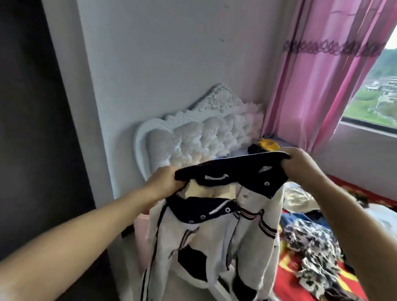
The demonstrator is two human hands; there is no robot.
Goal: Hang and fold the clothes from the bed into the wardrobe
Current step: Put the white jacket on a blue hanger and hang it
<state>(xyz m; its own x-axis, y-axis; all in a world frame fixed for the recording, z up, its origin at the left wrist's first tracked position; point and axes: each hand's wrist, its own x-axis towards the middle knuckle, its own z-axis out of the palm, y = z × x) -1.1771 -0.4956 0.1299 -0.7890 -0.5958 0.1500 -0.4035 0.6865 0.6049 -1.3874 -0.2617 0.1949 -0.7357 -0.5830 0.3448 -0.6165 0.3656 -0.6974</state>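
A white jacket (214, 236) with a dark navy collar, snap buttons and striped trim hangs in the air in front of me, beside the bed. My left hand (165, 183) grips the left end of the navy collar. My right hand (305, 165) grips the right end, held a little higher, so the collar is stretched taut between them. The jacket's body and sleeves dangle below. On the bed (289, 286) to the right lie more clothes, among them a black-and-white patterned garment (313, 251).
A white tufted headboard (193, 136) stands against the grey wall behind the jacket. Pink curtains (319, 75) and a window (386, 89) are at the right. A dark panel (25, 121) fills the left. A yellow and black item (266, 144) lies near the headboard.
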